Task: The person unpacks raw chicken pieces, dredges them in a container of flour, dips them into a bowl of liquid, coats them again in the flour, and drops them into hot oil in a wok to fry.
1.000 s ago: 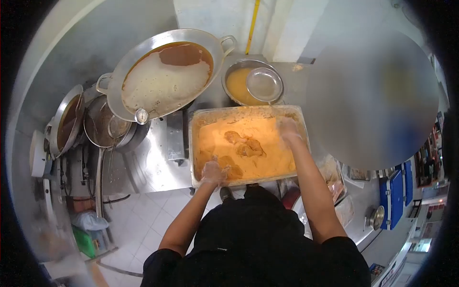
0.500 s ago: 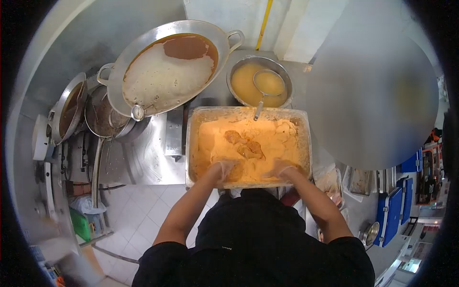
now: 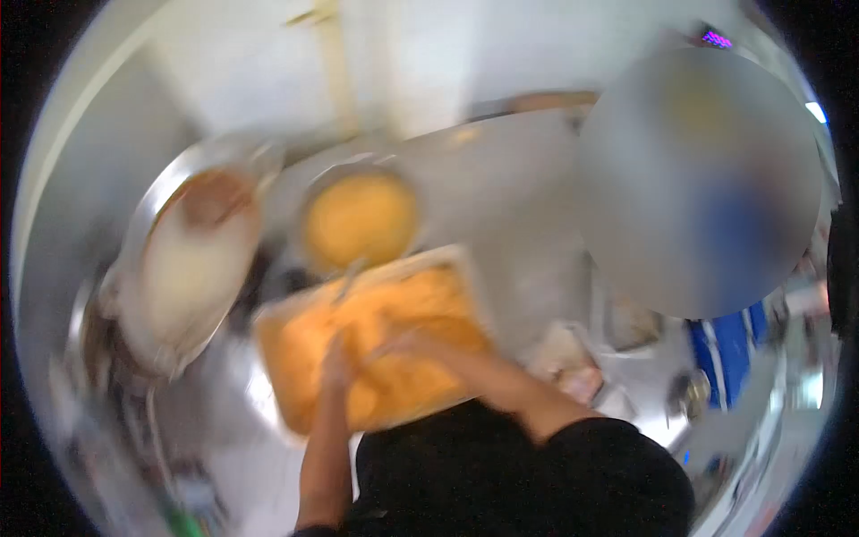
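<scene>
Blur smears the fingers (image 3: 336,358) beyond telling apart.

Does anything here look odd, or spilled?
Two things. A large round grey blur at upper right looks odd, hiding whatever is behind it. And a grey handle juts over the far rim of the orange-filled tray, seemingly misplaced. No clear spill shows, but the picture is too smeared to rule one out.

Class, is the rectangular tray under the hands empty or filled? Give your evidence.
Not empty: orange material spreads across most of the tray. Whether it is full to the rim, I cannot tell through the blur.
</scene>
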Motion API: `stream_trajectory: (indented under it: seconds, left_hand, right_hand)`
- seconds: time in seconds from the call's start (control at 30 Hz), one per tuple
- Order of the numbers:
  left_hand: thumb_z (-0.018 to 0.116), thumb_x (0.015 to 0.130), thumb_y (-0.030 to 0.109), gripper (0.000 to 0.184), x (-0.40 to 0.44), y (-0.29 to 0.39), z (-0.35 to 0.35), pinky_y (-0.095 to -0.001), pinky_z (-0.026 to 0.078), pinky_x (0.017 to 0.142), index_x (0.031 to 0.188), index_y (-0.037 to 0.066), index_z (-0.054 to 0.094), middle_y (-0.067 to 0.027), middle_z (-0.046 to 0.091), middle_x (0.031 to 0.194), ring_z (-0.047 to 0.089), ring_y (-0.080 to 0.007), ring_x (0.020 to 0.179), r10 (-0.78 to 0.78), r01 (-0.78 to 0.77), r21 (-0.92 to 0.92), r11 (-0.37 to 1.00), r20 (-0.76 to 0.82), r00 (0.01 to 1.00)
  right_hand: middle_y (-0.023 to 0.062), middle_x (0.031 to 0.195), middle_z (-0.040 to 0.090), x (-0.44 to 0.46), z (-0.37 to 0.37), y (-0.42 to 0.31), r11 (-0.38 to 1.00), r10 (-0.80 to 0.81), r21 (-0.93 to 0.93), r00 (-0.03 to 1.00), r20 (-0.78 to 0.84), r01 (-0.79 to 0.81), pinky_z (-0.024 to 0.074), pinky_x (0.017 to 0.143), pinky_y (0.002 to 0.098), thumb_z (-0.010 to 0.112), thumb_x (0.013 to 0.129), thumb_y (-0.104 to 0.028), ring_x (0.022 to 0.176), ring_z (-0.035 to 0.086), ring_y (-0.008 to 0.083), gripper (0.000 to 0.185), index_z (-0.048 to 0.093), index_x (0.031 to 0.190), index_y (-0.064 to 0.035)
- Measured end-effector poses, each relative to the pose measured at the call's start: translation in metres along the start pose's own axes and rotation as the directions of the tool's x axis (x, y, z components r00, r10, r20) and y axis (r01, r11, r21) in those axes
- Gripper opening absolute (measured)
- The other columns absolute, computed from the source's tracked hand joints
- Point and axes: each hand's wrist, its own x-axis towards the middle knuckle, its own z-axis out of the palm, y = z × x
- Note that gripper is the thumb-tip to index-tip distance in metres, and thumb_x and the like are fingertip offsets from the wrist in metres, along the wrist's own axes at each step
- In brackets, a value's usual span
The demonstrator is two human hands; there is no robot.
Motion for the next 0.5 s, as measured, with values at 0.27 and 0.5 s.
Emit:
stream_trajectory:
  seconds: [0.27, 0.5]
  left_hand:
    - [0.037, 0.105, 0.038, 0.051, 0.026, 0.008, 0.015, -0.0433, 0.051, 0.094, 0.143, 0.005, 0.046, -0.0112, 0.058, 0.137, 0.061, -0.031, 0.112, -0.347, 0.08, -0.997, -0.011, 0.079, 0.935]
    - [0.056, 0.094, 0.052, 0.064, 0.085, -0.057, 0.021, -0.0488, 0.05, 0.093, 0.144, 0.012, 0.051, -0.0161, 0.063, 0.133, 0.061, -0.0293, 0.122, -0.027, -0.096, 0.404, 0.91, 0.288, 0.957]
  right_hand:
    - [0.0262, 0.104, 0.068, -0.017, -0.012, -0.036, 0.971, -0.014, 0.236, 0.995, -0.099, 0.037, 0.0507, 0.088, 0.0498, 0.075, 0.075, -0.058, 0.099, 0.067, 0.0389, 0.086, 0.051, 0.13, 0.0042]
    - [0.0211, 0.113, 0.067, 0.07, 0.047, -0.011, 0.965, 0.255, -0.063, 0.967, -0.016, -0.256, 0.0488, 0.095, 0.0461, 0.041, 0.101, -0.019, 0.108, 0.063, 0.0327, 0.036, 0.058, 0.13, -0.0051]
